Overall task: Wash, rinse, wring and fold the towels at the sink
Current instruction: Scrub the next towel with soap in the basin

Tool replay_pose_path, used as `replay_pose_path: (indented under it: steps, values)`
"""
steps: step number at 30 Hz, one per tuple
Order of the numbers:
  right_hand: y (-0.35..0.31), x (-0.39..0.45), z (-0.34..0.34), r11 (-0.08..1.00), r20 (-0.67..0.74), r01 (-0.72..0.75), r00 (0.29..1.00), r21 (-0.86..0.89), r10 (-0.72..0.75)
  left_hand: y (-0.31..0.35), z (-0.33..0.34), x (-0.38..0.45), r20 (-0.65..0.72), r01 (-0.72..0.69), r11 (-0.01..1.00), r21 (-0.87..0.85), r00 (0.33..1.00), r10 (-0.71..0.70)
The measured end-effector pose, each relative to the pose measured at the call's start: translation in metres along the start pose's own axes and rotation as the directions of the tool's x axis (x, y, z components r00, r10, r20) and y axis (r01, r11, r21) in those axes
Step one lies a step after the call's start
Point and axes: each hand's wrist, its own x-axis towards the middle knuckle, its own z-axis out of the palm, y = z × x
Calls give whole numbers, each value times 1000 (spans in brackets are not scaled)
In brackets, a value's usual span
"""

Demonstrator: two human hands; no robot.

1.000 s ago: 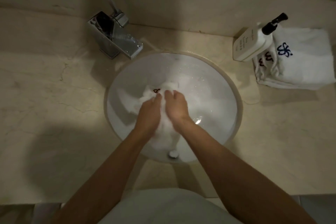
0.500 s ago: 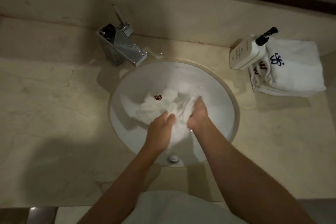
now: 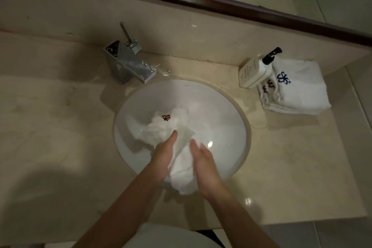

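A wet white towel [image 3: 168, 127] with a dark red logo lies bunched in the round white sink [image 3: 227, 110]. Its near end rises over the basin's front edge between my two hands. My left hand [image 3: 163, 157] presses on the towel's left side with straight fingers pointing up and right. On the towel's right side, my right hand [image 3: 203, 164] presses with its fingers straight too. The palms face each other with the cloth squeezed between them. My thumbs are hidden.
A chrome faucet [image 3: 128, 64] stands at the back left of the basin, with no water running. A white pump soap bottle [image 3: 254, 72] and a stack of folded white towels [image 3: 300, 92] sit at the back right. A dark-framed mirror [image 3: 221, 4] runs behind the beige counter.
My hands have drawn back toward the basin's front edge, pulling the towel's near end up between them. Their fingers have straightened from a grip to a flat press.
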Motion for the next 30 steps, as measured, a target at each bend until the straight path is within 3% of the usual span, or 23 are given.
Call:
replay_pose_path:
  steps: [2,3,5,7,9,10,12,15,16,18,20,22,23,24,26,27,28,30]
  values:
    - [-1,7,12,926,14,274,960,-259,-280,-4,11,-8,2,-148,965,218,989,151]
    - [-6,18,8,922,-1,294,953,-254,-304,-8,16,-13,16,-201,934,294,978,206]
    - [-20,41,-2,979,-115,187,974,-84,-196,-8,21,-26,63,-219,919,329,976,210]
    - [-22,47,8,992,-148,105,985,73,-93,1,16,-20,-25,-225,888,401,966,256]
    - [-16,33,40,988,-135,154,979,13,-151,16,10,1,-158,-242,859,452,925,344]
    - [-11,23,54,979,-138,195,970,-51,-200,22,8,4,-161,-269,848,456,912,376]
    - [-11,23,58,964,-213,236,942,-124,-258,19,7,-4,-63,-349,819,455,905,421]
    - [-29,60,35,999,-391,32,920,-12,-34,2,0,-27,120,-423,716,555,893,435]
    - [-35,66,30,997,-379,-34,924,64,55,-2,-4,-25,140,-445,689,571,881,453]
    - [-38,57,35,991,-235,-63,968,114,89,4,-5,-9,7,-372,770,519,902,431]
    - [-33,39,53,992,-124,61,989,-109,-75,18,-1,9,-152,-258,869,422,925,348]
    - [-35,36,55,949,-188,195,951,-249,-245,19,8,2,-84,-282,870,404,936,343]
    - [-40,47,50,948,-239,188,938,-255,-251,17,10,-7,-14,-321,846,426,932,361]
    - [-46,61,42,965,-310,144,928,-218,-208,14,11,-18,41,-360,810,462,921,386]
    - [-61,81,27,998,-414,-46,910,-46,23,10,5,-32,136,-426,735,527,896,422]
    - [-61,83,24,992,-377,-111,917,65,128,12,2,-32,135,-444,706,552,883,449]
    - [-59,80,26,983,-301,-131,939,126,164,18,0,-22,62,-397,740,544,898,436]
    - [-51,52,47,996,-124,-82,989,19,84,36,-2,3,-127,-275,860,430,925,358]
